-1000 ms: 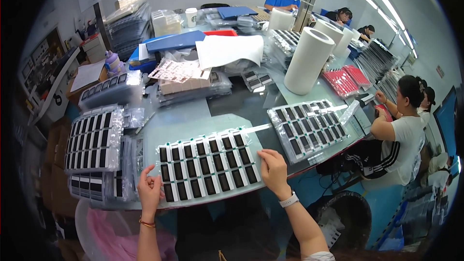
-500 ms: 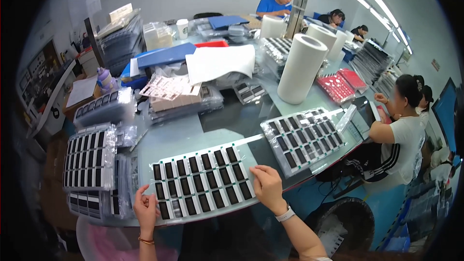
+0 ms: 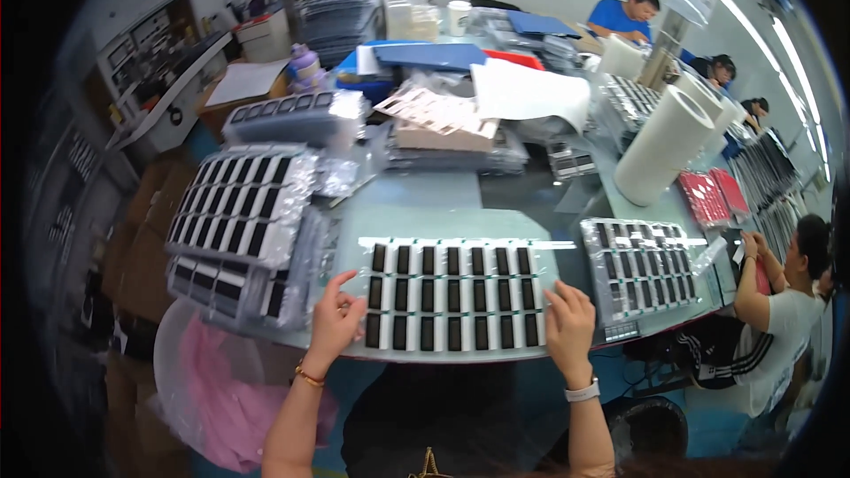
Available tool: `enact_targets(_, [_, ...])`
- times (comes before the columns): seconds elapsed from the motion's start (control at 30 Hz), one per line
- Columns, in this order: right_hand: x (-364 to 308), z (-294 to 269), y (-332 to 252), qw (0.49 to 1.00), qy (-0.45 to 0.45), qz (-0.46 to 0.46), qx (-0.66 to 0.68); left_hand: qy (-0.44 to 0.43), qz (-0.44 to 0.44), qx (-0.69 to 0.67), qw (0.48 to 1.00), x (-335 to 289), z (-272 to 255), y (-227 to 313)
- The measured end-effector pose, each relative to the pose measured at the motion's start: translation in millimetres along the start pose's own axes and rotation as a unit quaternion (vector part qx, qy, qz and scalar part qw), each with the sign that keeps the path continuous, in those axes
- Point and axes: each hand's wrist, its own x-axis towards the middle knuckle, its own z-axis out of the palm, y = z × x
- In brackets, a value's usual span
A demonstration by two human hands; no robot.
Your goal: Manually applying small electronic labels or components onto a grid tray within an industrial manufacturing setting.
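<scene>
In front of me on the table lies a flat clear tray (image 3: 453, 296) with rows of dark rectangular pieces separated by white strips. My left hand (image 3: 336, 320) is at its left edge, fingers apart and curved, with the fingertips close to the rim. At the opposite edge is my right hand (image 3: 569, 326), its fingers stretched upward along the side and its thumb mostly hidden. Both hands look open, and the tray rests flat between them. To the right of it sits a similar filled tray (image 3: 646, 270) in shiny clear wrap.
Stacked wrapped trays (image 3: 239, 204) stand at the left edge. Farther back are pale cut sheets (image 3: 438, 115), a white sheet (image 3: 531, 93), blue folders (image 3: 429, 57) and a tall white roll (image 3: 664, 146). A co-worker (image 3: 788, 301) sits at the right. Below left is a pink-lined bin (image 3: 221, 381).
The view has swung left, so the table's things appear farther right. My right hand has gone from a bent-finger hold near the tray's corner to straighter fingers along its side.
</scene>
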Motion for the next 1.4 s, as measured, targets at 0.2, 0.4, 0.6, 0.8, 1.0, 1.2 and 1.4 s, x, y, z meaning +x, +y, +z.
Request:
enact_targets(0.2, [0.1, -0.5, 0.8, 1.0, -0.022, 0.0, -0.003, -0.068, -0.014, 0.026, 0.997, -12.4, -4.6, 23.3])
enact_targets(0.4, [2.7, -0.5, -4.3, 0.999, -0.038, 0.003, 0.002, -0.084, -0.029, 0.006, 0.996, -10.6, -15.6, 25.8])
enact_targets(0.6, [3.9, 1.2, -1.4, 0.999, -0.042, 0.003, -0.001, -0.103, -0.023, 0.011, 0.994, -5.9, -13.7, 18.5])
enact_targets(0.8, [9.6, -0.8, -6.7, 0.999, -0.033, -0.002, -0.005, -0.087, 0.005, 0.067, 0.994, -6.9, -12.6, 18.8])
enact_targets(1.0, [2.2, 3.6, -7.0, 0.999, -0.036, 0.003, 0.005, -0.046, 0.073, 0.296, 0.951, -18.5, -16.7, 24.5])
enact_targets(1.2, [-1.9, -7.4, -10.0, 0.999, -0.036, 0.029, 0.027, 0.053, 0.143, 0.275, 0.949, -17.5, -41.5, 100.7])
enact_targets(1.4, [5.9, -1.6, -5.7, 1.0, -0.015, -0.001, 0.013, 0.176, 0.278, 0.354, 0.876, 22.5, -92.6, 117.6])
